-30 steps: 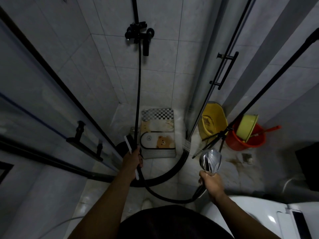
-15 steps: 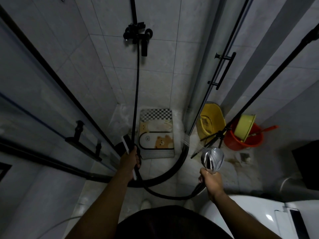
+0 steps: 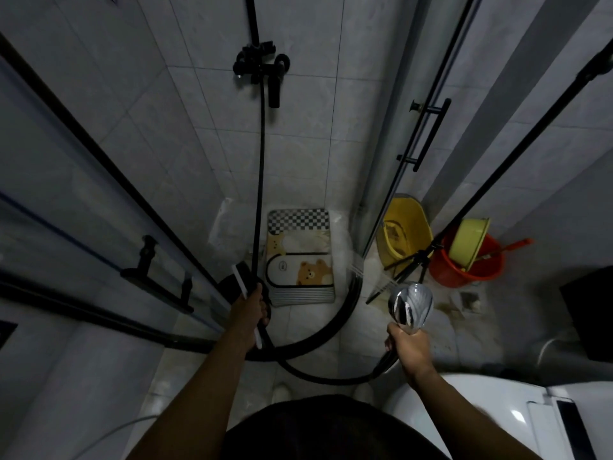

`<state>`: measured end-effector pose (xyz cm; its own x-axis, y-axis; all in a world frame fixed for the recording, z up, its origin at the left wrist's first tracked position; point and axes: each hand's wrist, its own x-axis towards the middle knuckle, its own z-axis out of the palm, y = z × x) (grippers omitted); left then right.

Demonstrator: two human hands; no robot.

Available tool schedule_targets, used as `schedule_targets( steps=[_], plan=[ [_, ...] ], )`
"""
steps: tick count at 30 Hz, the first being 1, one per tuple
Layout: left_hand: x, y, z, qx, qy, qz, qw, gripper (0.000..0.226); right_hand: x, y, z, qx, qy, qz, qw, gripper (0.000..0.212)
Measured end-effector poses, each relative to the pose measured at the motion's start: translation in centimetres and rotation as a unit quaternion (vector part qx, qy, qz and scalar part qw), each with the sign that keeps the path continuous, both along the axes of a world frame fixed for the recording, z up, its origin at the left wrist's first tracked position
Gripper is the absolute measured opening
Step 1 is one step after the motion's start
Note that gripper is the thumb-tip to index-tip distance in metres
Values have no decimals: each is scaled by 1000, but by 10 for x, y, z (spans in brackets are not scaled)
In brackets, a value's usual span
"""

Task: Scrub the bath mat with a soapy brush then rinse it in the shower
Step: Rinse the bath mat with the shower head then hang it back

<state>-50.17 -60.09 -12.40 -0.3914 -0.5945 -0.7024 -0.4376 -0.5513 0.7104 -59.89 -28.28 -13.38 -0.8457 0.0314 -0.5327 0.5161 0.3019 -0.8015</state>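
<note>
On shower floor ahead: bath mat, flat, long axis running away from us. Left grip, nearer, just beside mat's near-left corner, clasps brush. Right grip clasps shower head; we judge mat lies forward-left of it.

The bath mat lies flat on the tiled floor.

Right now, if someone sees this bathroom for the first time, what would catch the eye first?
The bear-print bath mat lies flat on the shower floor, straight ahead. The right hand grips a shiny chrome shower head aimed toward it, while the left hand holds a white-handled brush. A red bucket stands farther right.
</note>
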Motion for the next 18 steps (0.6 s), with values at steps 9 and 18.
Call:
schedule_targets(
  steps=[9, 18],
  plan=[
    [0, 4, 12, -9, -15, -40, 999, 33, -2, 6, 6, 29, -1, 5, 1000, 30],
    [-1, 5, 7, 7, -11, -25, 1000, 33, 3, 12, -3, 62, -27, 45, 997, 33]
  ],
)
